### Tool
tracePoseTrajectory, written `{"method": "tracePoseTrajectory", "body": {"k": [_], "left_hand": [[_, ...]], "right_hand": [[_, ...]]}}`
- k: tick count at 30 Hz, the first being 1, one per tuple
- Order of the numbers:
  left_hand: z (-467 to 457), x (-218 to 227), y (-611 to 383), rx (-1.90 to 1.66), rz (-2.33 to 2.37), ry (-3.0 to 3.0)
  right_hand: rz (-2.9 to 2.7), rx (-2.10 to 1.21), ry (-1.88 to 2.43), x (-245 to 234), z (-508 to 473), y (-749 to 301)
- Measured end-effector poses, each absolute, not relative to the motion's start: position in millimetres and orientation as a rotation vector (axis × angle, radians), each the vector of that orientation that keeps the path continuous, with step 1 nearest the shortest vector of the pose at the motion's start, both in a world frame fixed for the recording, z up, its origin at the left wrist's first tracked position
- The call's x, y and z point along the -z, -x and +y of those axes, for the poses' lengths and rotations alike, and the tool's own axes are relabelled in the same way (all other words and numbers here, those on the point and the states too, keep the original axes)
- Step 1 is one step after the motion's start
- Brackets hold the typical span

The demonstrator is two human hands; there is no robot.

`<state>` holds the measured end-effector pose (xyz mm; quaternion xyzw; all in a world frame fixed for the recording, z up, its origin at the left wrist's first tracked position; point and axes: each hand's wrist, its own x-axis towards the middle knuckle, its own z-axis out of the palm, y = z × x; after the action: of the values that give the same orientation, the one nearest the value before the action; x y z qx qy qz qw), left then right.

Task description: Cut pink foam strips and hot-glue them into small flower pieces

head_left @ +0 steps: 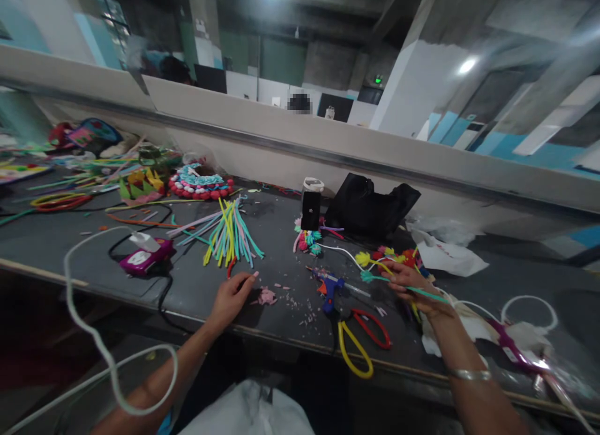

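Note:
My left hand point(232, 295) rests on the dark worktable point(197, 285), fingers loosely curled with the tips near small pink scraps point(267, 295); I cannot make out anything in it. My right hand point(410, 284) is closed on a teal pipe cleaner point(422, 291) whose far end carries a small teal flower point(367, 277), beside yellow and red pipe-cleaner flowers point(389, 258). A blue glue gun point(330, 290) and red-and-yellow-handled scissors point(360, 338) lie between my hands.
A bundle of coloured pipe cleaners point(229, 235) lies ahead, a purple device point(143, 255) with cords to the left. A phone point(310, 210) stands upright, a black bag point(370, 207) behind it. Crafted pieces point(199, 185) and white paper point(445, 254) crowd the table.

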<state>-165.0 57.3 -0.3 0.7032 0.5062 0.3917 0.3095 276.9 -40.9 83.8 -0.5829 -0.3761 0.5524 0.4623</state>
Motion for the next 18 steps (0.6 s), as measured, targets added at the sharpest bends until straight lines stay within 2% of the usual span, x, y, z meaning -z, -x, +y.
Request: {"method": "tracePoseTrajectory", "body": {"k": [3,11,18], "left_hand": [[58,0,165,-1.047,1.328,-1.867],[55,-6,163,-1.023,1.35,-1.883],[54,-12,165,-1.168,1.349,-1.705]], "right_hand": [[-0.888,-1.241,1.461,-70,-59,-275],[-0.942,-1.031,1.869,-18,-92,-270],[-0.893,-0.803,1.915,-36,-107,-256]]}}
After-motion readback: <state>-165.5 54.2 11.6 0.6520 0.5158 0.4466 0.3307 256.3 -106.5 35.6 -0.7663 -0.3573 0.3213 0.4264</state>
